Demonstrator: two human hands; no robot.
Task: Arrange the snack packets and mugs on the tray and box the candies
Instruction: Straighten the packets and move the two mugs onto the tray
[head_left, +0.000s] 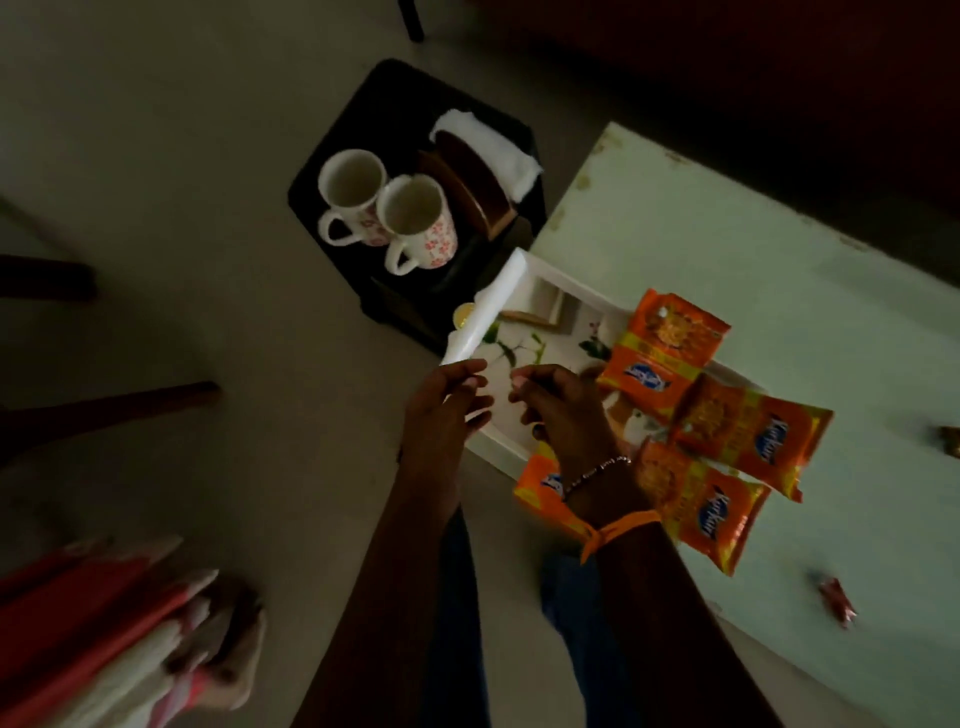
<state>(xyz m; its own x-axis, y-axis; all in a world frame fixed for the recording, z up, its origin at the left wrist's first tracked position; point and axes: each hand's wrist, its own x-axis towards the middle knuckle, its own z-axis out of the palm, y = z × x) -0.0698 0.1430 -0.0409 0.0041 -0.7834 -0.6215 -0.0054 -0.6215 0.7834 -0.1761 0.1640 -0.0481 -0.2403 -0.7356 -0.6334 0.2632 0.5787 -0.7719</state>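
Observation:
A white tray (498, 291) with a leaf print lies on the corner of a pale green table (727, 249). Several orange snack packets (670, 338) lie on the tray's right half, and one packet (537, 488) is partly hidden under my right wrist. Two white floral mugs (353, 197) (415, 223) stand side by side on a black stool (332, 156) left of the table. My left hand (447, 410) hovers at the tray's near left corner, fingers loosely curled and empty. My right hand (561, 410) is over the tray with its fingertips drawn together; what they hold is too dark to see.
A brown wooden holder (467, 182) and a white cloth (498, 150) share the stool with the mugs. A round gold piece (464, 315) sits at the tray's left rim. A red wrapped candy (836, 600) lies on the table at right. Red and white fabric (104, 623) is at lower left.

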